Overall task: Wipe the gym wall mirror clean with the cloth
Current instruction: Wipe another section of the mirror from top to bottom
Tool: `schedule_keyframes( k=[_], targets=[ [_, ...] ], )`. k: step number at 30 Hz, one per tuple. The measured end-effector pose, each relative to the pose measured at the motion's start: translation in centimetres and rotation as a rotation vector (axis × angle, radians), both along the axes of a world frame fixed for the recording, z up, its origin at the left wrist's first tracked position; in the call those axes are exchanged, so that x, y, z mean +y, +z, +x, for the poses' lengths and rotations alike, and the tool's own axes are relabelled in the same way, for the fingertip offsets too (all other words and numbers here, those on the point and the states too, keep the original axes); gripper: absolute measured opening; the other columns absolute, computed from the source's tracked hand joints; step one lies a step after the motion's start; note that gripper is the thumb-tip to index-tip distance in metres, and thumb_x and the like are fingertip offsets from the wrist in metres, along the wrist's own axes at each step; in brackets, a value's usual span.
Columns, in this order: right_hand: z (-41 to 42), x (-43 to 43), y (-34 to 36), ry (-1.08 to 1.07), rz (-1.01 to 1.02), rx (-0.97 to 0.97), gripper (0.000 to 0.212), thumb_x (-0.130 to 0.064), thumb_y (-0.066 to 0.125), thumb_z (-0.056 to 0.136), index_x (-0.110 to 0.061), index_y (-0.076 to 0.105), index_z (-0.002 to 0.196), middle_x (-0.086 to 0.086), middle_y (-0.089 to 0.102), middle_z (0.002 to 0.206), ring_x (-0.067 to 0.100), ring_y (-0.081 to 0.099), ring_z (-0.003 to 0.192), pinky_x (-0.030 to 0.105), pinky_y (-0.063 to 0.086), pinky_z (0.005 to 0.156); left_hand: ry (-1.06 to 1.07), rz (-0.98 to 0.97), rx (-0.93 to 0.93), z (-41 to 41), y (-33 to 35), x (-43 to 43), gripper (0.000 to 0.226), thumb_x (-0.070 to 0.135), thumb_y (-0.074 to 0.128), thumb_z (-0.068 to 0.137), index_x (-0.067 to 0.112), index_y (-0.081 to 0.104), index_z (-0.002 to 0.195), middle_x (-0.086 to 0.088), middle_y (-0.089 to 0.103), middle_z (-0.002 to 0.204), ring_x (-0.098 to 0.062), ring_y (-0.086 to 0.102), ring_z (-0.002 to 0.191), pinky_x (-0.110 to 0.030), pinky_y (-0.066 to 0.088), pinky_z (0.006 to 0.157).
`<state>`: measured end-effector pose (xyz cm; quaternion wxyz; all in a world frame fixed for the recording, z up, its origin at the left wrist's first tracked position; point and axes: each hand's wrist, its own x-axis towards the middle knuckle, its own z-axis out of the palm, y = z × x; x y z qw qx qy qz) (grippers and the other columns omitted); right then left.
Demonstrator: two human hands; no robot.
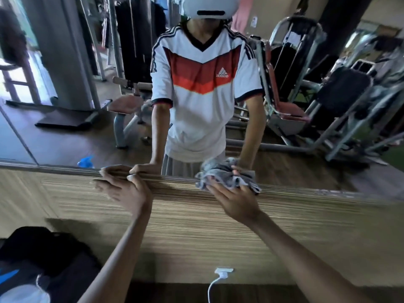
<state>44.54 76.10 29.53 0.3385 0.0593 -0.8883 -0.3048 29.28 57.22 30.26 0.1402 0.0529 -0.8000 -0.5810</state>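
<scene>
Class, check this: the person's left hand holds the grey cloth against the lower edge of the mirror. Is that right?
Wrong hand. In the head view the right hand holds the grey cloth against the lower edge of the mirror; the left hand only rests on that edge, without cloth.

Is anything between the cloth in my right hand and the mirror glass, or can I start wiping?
Nothing visible blocks it. Your right hand holds the bunched cloth at the bottom edge of the mirror, bare glass just above. Your left hand rests on that edge off to the side, apart from the cloth.
</scene>
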Motion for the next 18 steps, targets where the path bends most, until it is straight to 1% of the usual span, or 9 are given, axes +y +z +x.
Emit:
schedule_keyframes(
  k=[1, 2, 4, 6, 9, 12, 14, 16, 18],
  targets=[
    [-1.3, -1.0, -0.5, -0.023, 0.011, 0.006, 0.042, -0.012, 0.044, 0.1, -0.018, 0.059, 0.139, 0.0, 0.05, 0.149, 0.017, 0.056, 0.129, 0.049, 0.025, 0.116, 0.015, 0.022, 0.003, -1.1, -1.3, 0.1, 0.074, 0.027, 0.032, 0.092, -0.005, 0.012, 0.156, -0.033, -0.004, 0.16, -0.047, 0.002, 0.15, -0.047, 0.007, 0.121],
    [-2.6, -1.8, -0.8, 0.027, -0.029, -0.011, 0.042, -0.012, 0.047, 0.1, -0.018, 0.058, 0.14, -0.001, 0.049, 0.151, 0.016, 0.056, 0.127, 0.05, 0.021, 0.118, -0.03, 0.034, -0.032, -0.6, -1.5, 0.8, 0.076, 0.028, 0.031, 0.091, -0.005, 0.01, 0.156, -0.037, -0.005, 0.159, -0.051, 0.001, 0.149, -0.048, 0.007, 0.121],
    [-4.5, -2.8, -2.0, 0.072, -0.021, -0.091, 0.042, -0.014, 0.055, 0.098, -0.018, 0.057, 0.14, -0.003, 0.05, 0.15, 0.016, 0.061, 0.12, 0.053, 0.019, 0.122, -0.087, 0.09, -0.03, 0.2, -2.6, 2.0, 0.078, 0.033, 0.03, 0.09, -0.003, 0.008, 0.156, -0.038, -0.007, 0.158, -0.052, -0.001, 0.149, -0.05, 0.005, 0.121],
    [-4.4, -1.3, -2.0, 0.103, -0.063, -0.108, 0.042, -0.014, 0.061, 0.096, -0.018, 0.06, 0.138, -0.005, 0.058, 0.142, 0.017, 0.065, 0.111, 0.056, 0.021, 0.12, -0.073, 0.086, -0.034, 0.7, -2.7, 2.4, 0.079, 0.033, 0.03, 0.09, -0.002, 0.008, 0.157, -0.037, -0.007, 0.159, -0.051, -0.002, 0.15, -0.05, 0.005, 0.122],
    [-1.3, 2.9, -1.7, 0.114, -0.005, -0.084, 0.04, -0.013, 0.063, 0.095, -0.016, 0.062, 0.135, -0.004, 0.064, 0.135, 0.019, 0.067, 0.104, 0.057, 0.022, 0.12, -0.023, 0.093, -0.004, 1.2, -3.2, 4.3, 0.079, 0.029, 0.031, 0.088, -0.004, 0.008, 0.156, -0.039, -0.006, 0.158, -0.051, -0.001, 0.149, -0.048, 0.005, 0.122],
    [3.3, 8.2, -1.6, 0.095, 0.008, -0.061, 0.041, -0.013, 0.063, 0.095, -0.016, 0.06, 0.136, -0.004, 0.066, 0.132, 0.022, 0.069, 0.099, 0.057, 0.019, 0.121, -0.074, 0.123, 0.024, 4.9, -2.2, 8.2, 0.081, 0.023, 0.034, 0.087, -0.006, 0.003, 0.156, -0.038, -0.01, 0.158, -0.049, -0.003, 0.15, -0.048, 0.004, 0.121],
    [7.6, 12.3, -1.3, 0.09, 0.009, -0.036, 0.038, -0.014, 0.061, 0.096, -0.017, 0.06, 0.133, -0.005, 0.066, 0.13, 0.023, 0.069, 0.1, 0.055, 0.022, 0.12, -0.112, 0.136, 0.016, 7.8, -1.9, 11.2, 0.085, 0.026, 0.033, 0.084, -0.005, 0.001, 0.156, -0.038, -0.011, 0.158, -0.048, -0.005, 0.15, -0.05, 0.002, 0.121],
    [12.5, 16.4, -0.8, 0.065, 0.014, 0.004, 0.036, -0.017, 0.058, 0.095, -0.02, 0.062, 0.131, -0.004, 0.063, 0.135, 0.023, 0.068, 0.103, 0.051, 0.033, 0.114, -0.158, 0.124, 0.034, 10.4, -2.1, 14.0, 0.089, 0.026, 0.033, 0.08, -0.005, -0.002, 0.156, -0.039, -0.013, 0.157, -0.049, -0.008, 0.15, -0.052, -0.001, 0.12],
    [17.5, 20.4, -0.3, -0.002, 0.037, 0.023, 0.036, -0.019, 0.049, 0.097, -0.023, 0.058, 0.131, -0.006, 0.054, 0.14, 0.022, 0.067, 0.103, 0.046, 0.042, 0.096, -0.203, 0.085, 0.082, 12.6, -2.8, 16.3, 0.09, 0.021, 0.037, 0.079, -0.006, -0.003, 0.155, -0.042, -0.015, 0.155, -0.05, -0.012, 0.148, -0.052, -0.003, 0.12]
  ],
)
